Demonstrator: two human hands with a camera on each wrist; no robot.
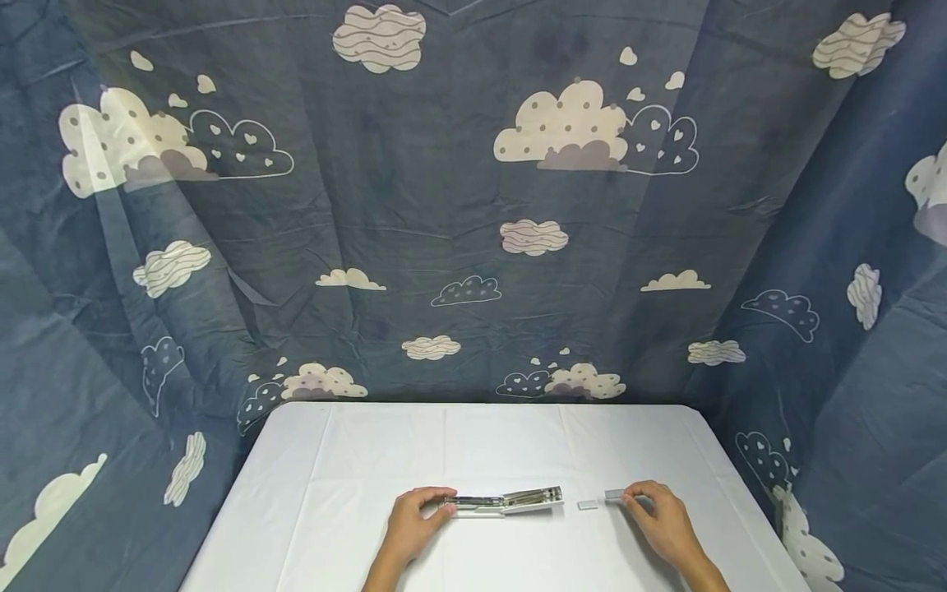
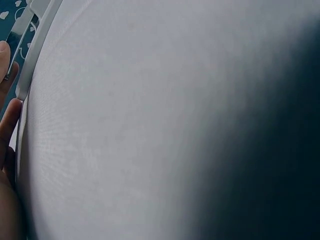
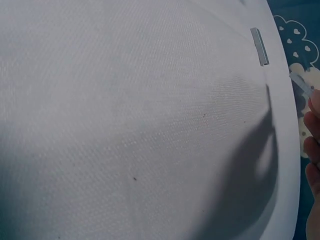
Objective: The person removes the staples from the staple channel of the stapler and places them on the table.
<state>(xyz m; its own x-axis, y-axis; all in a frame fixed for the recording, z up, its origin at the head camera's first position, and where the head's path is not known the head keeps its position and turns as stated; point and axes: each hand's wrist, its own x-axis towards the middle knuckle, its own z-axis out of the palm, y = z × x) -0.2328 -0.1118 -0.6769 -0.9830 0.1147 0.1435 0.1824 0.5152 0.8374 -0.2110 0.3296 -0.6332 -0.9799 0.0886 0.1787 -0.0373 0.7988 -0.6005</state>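
Observation:
An opened stapler (image 1: 533,497) lies across the middle of the white table, its metal inside facing up. My left hand (image 1: 409,526) pinches its left end between thumb and fingers. In the left wrist view only the edge of the stapler (image 2: 39,50) shows, with the fingers (image 2: 9,122) beside it. On the right, my right hand (image 1: 663,528) pinches a short grey staple strip (image 1: 613,496) that sticks out leftward from the fingertips. A second staple strip (image 1: 588,505) lies on the cloth between the stapler and that hand; the right wrist view shows this strip (image 3: 259,46) too.
A white cloth covers the table (image 1: 370,460). Close behind and along both sides hangs a dark blue curtain (image 1: 444,189) printed with clouds. The right hand casts a shadow on the cloth.

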